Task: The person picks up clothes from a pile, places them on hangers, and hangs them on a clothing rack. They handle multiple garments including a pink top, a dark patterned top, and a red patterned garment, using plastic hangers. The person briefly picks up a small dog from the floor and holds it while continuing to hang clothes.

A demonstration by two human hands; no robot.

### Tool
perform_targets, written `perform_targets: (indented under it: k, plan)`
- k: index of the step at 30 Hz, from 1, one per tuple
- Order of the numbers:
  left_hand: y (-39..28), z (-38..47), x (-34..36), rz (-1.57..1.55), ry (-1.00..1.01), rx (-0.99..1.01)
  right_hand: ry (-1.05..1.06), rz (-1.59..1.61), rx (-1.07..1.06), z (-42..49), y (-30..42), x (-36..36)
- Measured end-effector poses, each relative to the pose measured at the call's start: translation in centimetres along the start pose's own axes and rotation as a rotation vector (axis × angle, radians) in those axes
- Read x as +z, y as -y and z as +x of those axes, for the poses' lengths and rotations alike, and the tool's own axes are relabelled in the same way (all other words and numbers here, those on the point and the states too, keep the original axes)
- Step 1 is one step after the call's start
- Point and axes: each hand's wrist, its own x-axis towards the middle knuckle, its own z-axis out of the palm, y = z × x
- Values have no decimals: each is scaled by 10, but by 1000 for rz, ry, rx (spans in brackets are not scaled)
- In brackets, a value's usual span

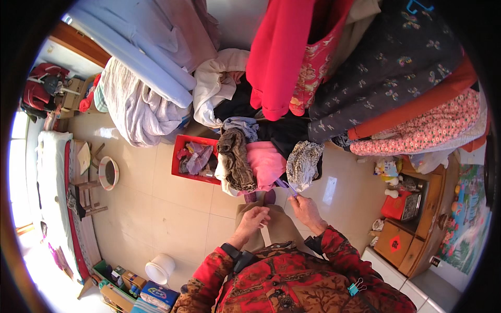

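Note:
My right hand [305, 210] grips one end of a thin purple item, perhaps a plastic hanger [287, 185], which reaches to the edge of a clothes pile. My left hand [254, 220] is raised in front of my lap, its fingers loosely curled; nothing is plainly seen in it. Before me lie a pink garment [266, 161], a dark brown patterned garment [234, 156] and a black-and-white patterned cloth [304, 161]. A striped blue garment [245, 127] rests behind them. What supports the pile is mostly hidden.
A red box [195, 177] with bagged items stands left of the pile. Hanging above are a red coat [280, 58] and a dark butterfly-print garment [387, 78]. A white bucket [160, 268] and a basin [109, 173] are on the tiled floor. A wooden cabinet [422, 231] is at right.

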Motion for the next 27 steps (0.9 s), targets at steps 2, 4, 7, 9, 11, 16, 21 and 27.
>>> perform_targets:
  k: [2,4,7,9,11,16,21,27]
  plan:
    - [0,-1,-8,-5,-45,-3,-58,-46,-17,9,-10,-2]
    - [0,-4,-16,-58,-78,-3,-77,-130,-14,19,-21,-4]
    - [2,-11,-26,-96,-127,-5,-8,-75,98,39,-39,4]
    - [6,-17,-31,-117,-161,0,-56,-166,-13,55,-52,9]
    - [10,-22,-36,-80,-164,-46,-104,-204,-41,74,-61,18]
    - [18,-39,-45,-242,-173,-120,-33,-107,200,104,-62,33]
    - [23,-55,-58,-309,-219,-97,62,-13,298,118,-55,19]
    - [36,-56,-81,-450,-246,-83,42,304,324,89,-39,-9]
